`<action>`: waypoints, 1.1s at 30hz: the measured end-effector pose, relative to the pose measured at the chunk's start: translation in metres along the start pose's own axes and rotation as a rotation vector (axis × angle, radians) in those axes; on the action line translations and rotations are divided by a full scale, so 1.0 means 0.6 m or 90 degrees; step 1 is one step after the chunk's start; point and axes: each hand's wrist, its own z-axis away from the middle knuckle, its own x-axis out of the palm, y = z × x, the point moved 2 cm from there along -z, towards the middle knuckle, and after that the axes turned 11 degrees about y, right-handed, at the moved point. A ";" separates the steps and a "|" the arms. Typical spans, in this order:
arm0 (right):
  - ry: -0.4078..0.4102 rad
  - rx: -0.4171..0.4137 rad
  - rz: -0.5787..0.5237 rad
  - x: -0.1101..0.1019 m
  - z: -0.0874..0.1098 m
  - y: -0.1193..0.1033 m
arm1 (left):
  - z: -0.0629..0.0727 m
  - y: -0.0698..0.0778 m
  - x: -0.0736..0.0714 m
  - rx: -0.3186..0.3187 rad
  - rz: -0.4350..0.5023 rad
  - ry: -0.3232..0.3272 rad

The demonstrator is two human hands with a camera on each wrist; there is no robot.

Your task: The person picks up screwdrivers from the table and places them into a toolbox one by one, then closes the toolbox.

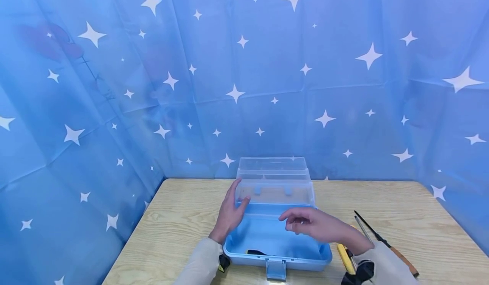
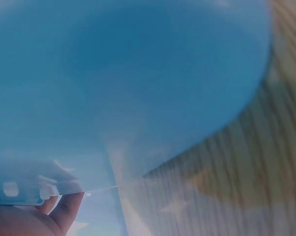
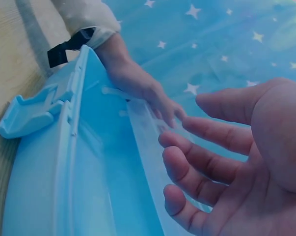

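Right hand (image 1: 312, 225), I see, hangs half open and empty above the blue toolbox (image 1: 305, 264), fingers loosely bent. My left hand (image 1: 231, 213) spreads wide, fingers nearly straight, at the raised clear lid's (image 1: 282, 191) left edge; I can't tell how firmly it touches. The toolbox stands on the counter (image 1: 183, 225).

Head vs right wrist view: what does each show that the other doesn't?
Head only: a black-and-yellow item inside the blue box, plus a yellow tool and a brown-handled tool beside it.

Right wrist only: the palm side of the right hand.

Both: box, latch, clear lid, both hands, left hand at the lid, starry curtain, wooden tabletop.
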 end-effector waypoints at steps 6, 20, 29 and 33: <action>0.017 -0.023 -0.017 -0.020 0.014 0.016 | 0.000 -0.003 0.000 0.002 -0.004 0.004; 0.106 0.027 -0.016 -0.061 0.059 0.017 | 0.001 -0.003 0.001 -0.010 0.001 0.001; 0.157 0.040 -0.013 -0.096 0.091 0.036 | 0.001 -0.002 0.001 -0.001 0.004 -0.001; 0.178 0.050 0.008 -0.110 0.104 0.042 | 0.001 -0.002 0.000 -0.003 0.004 -0.003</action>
